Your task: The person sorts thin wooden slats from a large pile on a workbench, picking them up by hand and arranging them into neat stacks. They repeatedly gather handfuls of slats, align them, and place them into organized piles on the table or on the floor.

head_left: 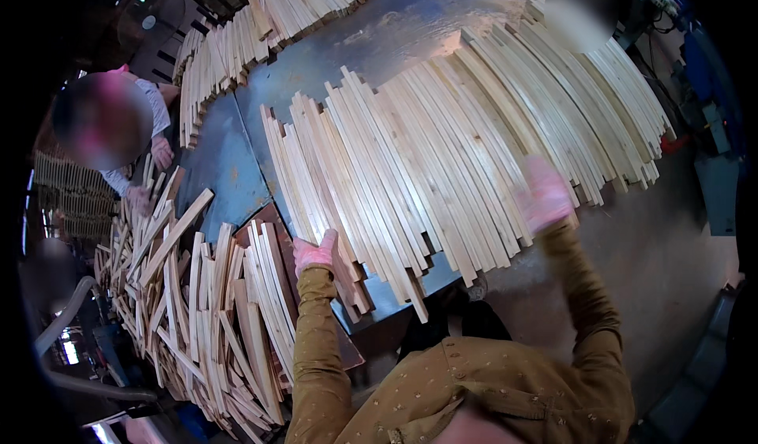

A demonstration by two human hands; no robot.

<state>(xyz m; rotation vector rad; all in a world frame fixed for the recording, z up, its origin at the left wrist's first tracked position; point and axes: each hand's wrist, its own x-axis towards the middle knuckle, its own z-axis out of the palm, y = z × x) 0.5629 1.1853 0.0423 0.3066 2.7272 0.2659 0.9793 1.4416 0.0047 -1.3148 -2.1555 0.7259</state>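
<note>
A long row of pale wooden strips [442, 160] lies side by side across the table in front of me. At the row's near left end, my left hand [314, 254] in a pink glove rests against the strips, thumb and fingers spread apart; its lower fingers are partly hidden. Farther right, my right hand [546, 198], also in a pink glove, is over or on the near ends of the strips. It is blurred, with its fingers stretched forward, and I cannot tell whether it touches the wood.
A jumbled heap of wooden strips [197, 310] lies to my left. Another row of strips [229, 57] stands at the far left of the blue-grey table [316, 53]. Beyond the heap, a person's gloved hand [162, 152] is near the strips. A fan [148, 22] stands behind.
</note>
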